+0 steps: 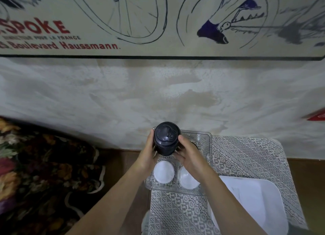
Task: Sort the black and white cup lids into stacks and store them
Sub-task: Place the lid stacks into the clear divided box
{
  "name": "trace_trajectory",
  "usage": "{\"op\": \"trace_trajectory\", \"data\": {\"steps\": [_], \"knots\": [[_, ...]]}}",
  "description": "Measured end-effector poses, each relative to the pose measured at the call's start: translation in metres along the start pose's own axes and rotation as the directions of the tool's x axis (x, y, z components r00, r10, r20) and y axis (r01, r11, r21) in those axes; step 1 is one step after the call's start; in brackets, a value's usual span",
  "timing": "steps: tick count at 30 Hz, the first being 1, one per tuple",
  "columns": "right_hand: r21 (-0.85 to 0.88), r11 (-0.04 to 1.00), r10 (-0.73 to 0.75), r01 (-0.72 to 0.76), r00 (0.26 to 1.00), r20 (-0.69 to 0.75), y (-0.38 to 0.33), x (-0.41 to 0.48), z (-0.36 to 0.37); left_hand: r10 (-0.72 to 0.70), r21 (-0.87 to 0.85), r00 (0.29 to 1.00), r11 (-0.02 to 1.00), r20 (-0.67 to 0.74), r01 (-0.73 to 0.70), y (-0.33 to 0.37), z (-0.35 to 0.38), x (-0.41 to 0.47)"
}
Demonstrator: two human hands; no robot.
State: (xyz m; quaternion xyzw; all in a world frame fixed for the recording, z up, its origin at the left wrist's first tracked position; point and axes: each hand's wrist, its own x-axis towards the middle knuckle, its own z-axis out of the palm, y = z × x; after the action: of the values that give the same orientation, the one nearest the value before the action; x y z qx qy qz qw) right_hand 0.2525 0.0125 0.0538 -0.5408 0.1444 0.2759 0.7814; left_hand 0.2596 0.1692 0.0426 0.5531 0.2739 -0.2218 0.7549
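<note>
While the poster (158,20) hanging above the clear tray (204,135) is showing "SPOKE" in big red letters, with "POUR LA FRANCE" and "Boulevard Haussmann." under it beside sketched bicycle wheels, a person is holding a stack of black lids (167,139) over the tray's far end. I cannot tell whether the stack is resting in the tray. The left hand (147,155) is gripping the stack's left side and the right hand (190,158) its right side, fingers (182,139) curled and clamped on the lids. White lids (164,172) are lying in the tray's two near compartments. The tray is sitting on a lace cloth (246,155) covering the tabletop (307,173), with a white tub (255,199) resting right of the tray. Left of the tray, floral fabric (35,164) is lying; behind it, a rough plastered wall (123,94) is rising.
</note>
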Motion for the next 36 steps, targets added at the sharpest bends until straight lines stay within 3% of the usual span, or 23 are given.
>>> {"op": "trace_trajectory", "data": {"steps": [16,23,29,36], "knots": [[0.08,0.996,0.045,-0.041,0.998,-0.047,0.004,0.002,-0.008,0.0,0.102,0.999,0.995,0.047,-0.005,0.003,0.0,0.001],[0.07,0.995,0.07,-0.066,0.996,-0.058,0.013,0.003,-0.007,0.034,0.132,0.999,0.99,0.042,-0.039,0.003,0.0,0.003],[0.031,0.998,0.054,-0.052,0.997,-0.046,0.02,0.003,-0.007,0.123,0.181,0.988,0.978,-0.092,-0.105,-0.002,-0.006,0.006],[-0.036,0.999,0.009,-0.013,0.994,-0.106,0.027,0.002,-0.012,0.081,0.225,0.996,0.972,-0.029,-0.072,-0.003,-0.011,0.001]]}}
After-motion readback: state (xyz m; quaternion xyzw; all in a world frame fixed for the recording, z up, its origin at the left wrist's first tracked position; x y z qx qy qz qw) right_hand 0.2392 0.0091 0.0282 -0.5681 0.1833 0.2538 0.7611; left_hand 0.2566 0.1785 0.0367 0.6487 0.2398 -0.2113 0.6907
